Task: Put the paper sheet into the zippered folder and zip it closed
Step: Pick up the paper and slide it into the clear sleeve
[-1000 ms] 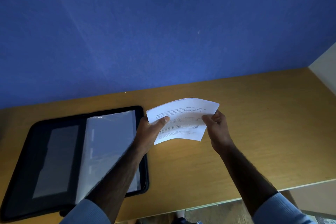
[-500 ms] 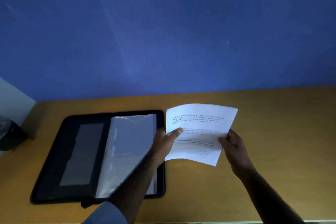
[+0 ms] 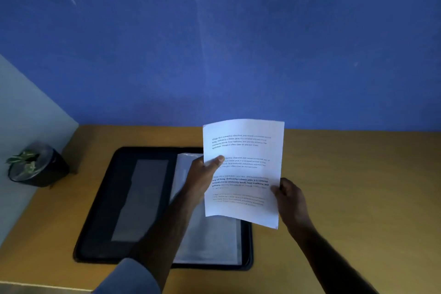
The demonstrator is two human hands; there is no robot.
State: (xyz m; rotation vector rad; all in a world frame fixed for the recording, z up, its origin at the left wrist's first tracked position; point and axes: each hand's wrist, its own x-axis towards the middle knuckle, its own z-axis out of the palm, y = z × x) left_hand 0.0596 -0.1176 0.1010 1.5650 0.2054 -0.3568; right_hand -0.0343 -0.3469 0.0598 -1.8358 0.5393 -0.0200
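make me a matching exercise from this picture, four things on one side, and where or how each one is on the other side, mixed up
Things:
1. paper sheet
2. zippered folder
3. potted plant
4. right hand

Places or states:
A. lying open on the table
B. gripping the sheet's right edge
C. standing at the table's far left, by the wall
D. held up in the air by both hands

Pairs: 1-D, 2-A, 3-C, 4-B

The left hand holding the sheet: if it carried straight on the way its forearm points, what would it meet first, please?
Probably only the blue wall; the left hand points up and away above the zippered folder, though depth is unclear.
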